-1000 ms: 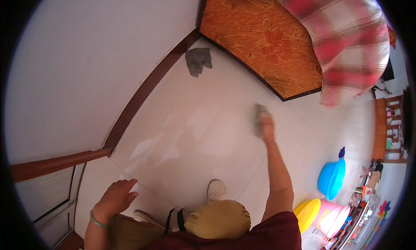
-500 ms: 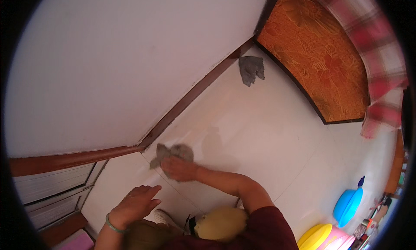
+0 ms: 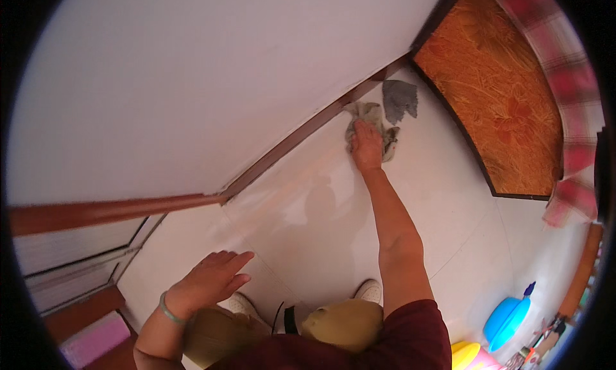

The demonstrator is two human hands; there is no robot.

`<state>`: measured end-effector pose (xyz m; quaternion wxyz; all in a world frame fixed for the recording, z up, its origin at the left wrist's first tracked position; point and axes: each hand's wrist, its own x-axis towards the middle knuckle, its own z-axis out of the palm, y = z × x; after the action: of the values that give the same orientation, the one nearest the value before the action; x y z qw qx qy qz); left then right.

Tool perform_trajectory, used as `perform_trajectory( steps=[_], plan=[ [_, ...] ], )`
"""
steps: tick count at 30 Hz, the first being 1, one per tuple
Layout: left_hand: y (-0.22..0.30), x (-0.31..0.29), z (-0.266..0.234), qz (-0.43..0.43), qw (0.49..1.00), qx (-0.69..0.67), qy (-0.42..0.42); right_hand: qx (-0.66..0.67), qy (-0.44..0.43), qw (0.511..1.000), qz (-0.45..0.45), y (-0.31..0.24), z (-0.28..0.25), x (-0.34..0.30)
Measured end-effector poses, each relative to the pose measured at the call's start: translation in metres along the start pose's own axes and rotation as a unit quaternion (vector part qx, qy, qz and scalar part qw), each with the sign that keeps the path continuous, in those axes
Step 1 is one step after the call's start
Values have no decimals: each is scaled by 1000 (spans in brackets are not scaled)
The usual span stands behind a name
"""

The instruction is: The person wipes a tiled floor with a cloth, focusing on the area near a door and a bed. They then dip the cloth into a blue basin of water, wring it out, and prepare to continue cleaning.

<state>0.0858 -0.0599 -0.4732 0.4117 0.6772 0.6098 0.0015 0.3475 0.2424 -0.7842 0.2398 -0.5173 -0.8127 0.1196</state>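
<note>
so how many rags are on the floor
2. A crumpled rag is under the right hand, by the skirting; a flatter grey rag lies to its right, near the corner by the orange panel. Others could be hidden.

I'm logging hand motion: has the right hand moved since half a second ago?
Yes: the right hand moved along the brown baseboard, toward the orange floral panel.
</note>
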Motion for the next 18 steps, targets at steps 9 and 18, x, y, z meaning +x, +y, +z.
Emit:
perform_trajectory(
  steps=[9, 18],
  plan=[
    [16, -41, 32, 103, 993, 39, -53, 78, -180, 966, -171, -155, 1, -114],
    [38, -92, 24, 183, 980, 55, -49, 200, -243, 918, -241, -205, 29, -171]
  ],
)
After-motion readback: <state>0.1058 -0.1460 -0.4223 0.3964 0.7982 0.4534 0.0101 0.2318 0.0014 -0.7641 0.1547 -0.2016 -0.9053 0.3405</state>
